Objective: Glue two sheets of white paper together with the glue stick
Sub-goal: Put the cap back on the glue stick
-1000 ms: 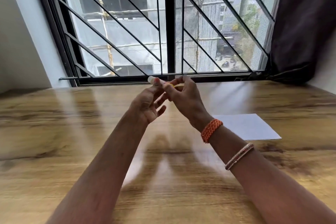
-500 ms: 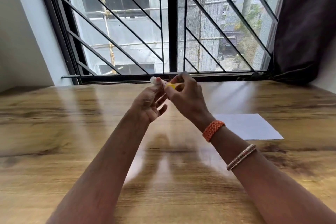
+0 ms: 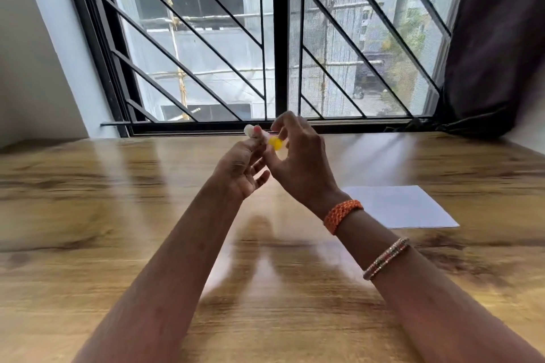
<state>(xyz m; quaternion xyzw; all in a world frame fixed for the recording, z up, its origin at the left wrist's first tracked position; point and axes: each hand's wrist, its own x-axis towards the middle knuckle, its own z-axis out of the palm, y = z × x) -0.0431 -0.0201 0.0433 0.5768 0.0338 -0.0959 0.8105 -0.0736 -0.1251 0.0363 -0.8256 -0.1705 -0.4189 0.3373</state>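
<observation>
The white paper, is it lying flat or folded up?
Flat: the white paper lies spread on the wooden table, with no fold or lifted corner showing.

Glue stick (image 3: pixel 263 136): white tip, yellow base, perhaps a pinkish band between, too blurred to be sure. White paper (image 3: pixel 404 206), plain. Bench (image 3: pixel 88 215): warm brown wood grain with darker streaks, glossy pale reflections. Braided orange wristband (image 3: pixel 342 214); beaded bracelet (image 3: pixel 386 258), pink and silver. Black window grille (image 3: pixel 206 38) in diagonal lines. Dark curtain (image 3: pixel 498 38).

Both forearms reach forward, left hand (image 3: pixel 240 169) and right hand (image 3: pixel 300 162) raised, fingertips pinched together.
</observation>
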